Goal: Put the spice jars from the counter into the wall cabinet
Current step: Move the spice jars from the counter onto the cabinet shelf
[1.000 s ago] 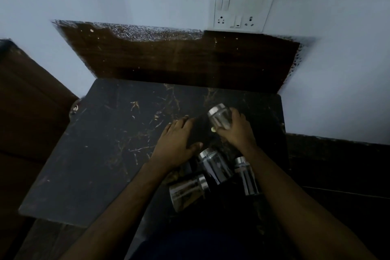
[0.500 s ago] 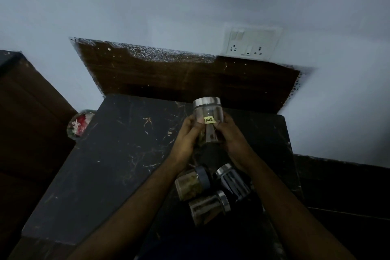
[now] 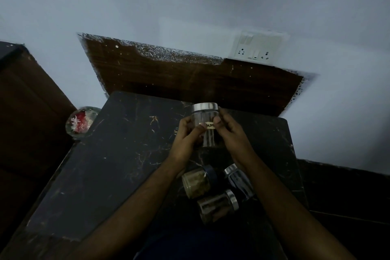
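overhead, one jar in two hands, three on the slab

dimly lit, the room shows a pale grey-white wall (image 3: 190, 2) behind a dark, black marbled stone tabletop (image 3: 109, 164) streaked with thin light veins. a dark brown wood-grain backsplash panel (image 3: 190, 78) stands along the far edge of the tabletop, its top edge ragged and speckled with pale flecks. one cream switch-and-socket plate (image 3: 260, 47) sits on the wall just above the panel's right part. to the left a dark brown cabinet side (image 3: 27, 116) rises, and between it and the tabletop's left corner lies one round clear object with red and white inside (image 3: 81, 122); what it is cannot be told.

four jars are in view. one clear upright spice jar with a silver lid and a small yellow label (image 3: 205, 126) is lifted above the tabletop, well short of any cabinet, the left hand (image 3: 186, 139) and the right hand (image 3: 231, 135) each clenched on a side of it, thumbs on the label. three more lie on their sides on the near right part of the tabletop, close together: one clear jar of pale green flakes with a dark blue lid (image 3: 198, 183), one dark glass jar with a silver lid (image 3: 239, 182), and one clear jar of brown contents with a silver lid (image 3: 217, 206). both bare forearms reach in from the lower edge.
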Demonstrator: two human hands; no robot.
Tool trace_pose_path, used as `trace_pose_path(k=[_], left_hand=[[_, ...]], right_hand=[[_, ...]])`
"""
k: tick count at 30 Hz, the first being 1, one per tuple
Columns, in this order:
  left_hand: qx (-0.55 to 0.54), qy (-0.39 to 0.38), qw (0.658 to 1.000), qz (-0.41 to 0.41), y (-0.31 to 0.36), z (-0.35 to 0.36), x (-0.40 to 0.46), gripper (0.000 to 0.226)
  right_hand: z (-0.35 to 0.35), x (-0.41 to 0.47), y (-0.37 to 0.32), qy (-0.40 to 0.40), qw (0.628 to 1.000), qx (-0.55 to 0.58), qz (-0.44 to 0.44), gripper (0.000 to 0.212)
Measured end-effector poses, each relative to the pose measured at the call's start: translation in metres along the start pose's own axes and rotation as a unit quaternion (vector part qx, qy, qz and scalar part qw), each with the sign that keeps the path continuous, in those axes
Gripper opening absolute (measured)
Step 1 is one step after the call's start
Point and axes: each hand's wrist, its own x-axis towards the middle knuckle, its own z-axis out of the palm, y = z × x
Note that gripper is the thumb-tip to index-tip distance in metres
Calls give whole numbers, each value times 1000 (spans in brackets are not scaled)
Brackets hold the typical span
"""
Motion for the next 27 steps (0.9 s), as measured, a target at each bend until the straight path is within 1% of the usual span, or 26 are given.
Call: trace_pose_path(k=[1,3,5,7,8,9,11,13,14,15,17,18,19,20,21,22,24,25,26,27], left_hand=[[-13,-5,1000,-7,-1,-4,0,42],[-21,2,1000,-12,-3,-12,-1,54],[-21,30,999,-21,-8,-18,-1,73],[-8,64,997,-32,-13,-28,-2,88],[15,84,996,-36,-16,-34,-2,89],[45,105,993,-40,-20,-41,-3,84],[106,144,983,-45,-29,-55,-4,73],[164,183,969,-38,-38,-68,-6,66],[199,202,958,-28,-43,-73,-7,66],[234,217,947,-23,-48,-77,-8,67],[278,231,932,-29,-57,-85,-9,71],[285,234,929,-37,-60,-87,-10,72],[290,236,926,-44,-61,-89,-11,72],[298,239,923,-47,-62,-91,-13,70],[307,243,919,-47,-61,-93,-14,69],[312,245,917,-46,-59,-94,-16,69],[313,248,916,-48,-55,-96,-20,68],[312,249,915,-55,-52,-97,-21,66],[306,244,918,-66,-49,-100,-22,61],[280,233,928,-80,-45,-104,-22,52]], right_hand=[[3,0,1,-9,1000,3,3,45],[12,1,2,-26,999,-26,5,49],[21,3,3,-45,998,-38,22,51],[28,6,9,-65,995,-49,51,48],[30,8,13,-70,993,-70,57,46],[32,8,19,-73,990,-104,62,45],[32,9,32,-62,974,-201,86,50],[29,7,49,-52,942,-310,117,52],[27,5,58,-69,919,-363,139,54],[28,3,66,-97,887,-416,173,61],[37,-5,82,-148,814,-510,234,89],[46,-10,91,-157,791,-543,233,102],[56,-16,100,-160,778,-565,220,114],[66,-20,108,-158,773,-577,208,123],[75,-23,115,-152,771,-585,201,127],[81,-24,120,-140,768,-595,194,127],[83,-21,123,-122,765,-608,174,115],[80,-16,122,-124,771,-604,159,109],[75,-11,120,-131,785,-588,145,105],[68,-6,116,-135,812,-552,134,102]])
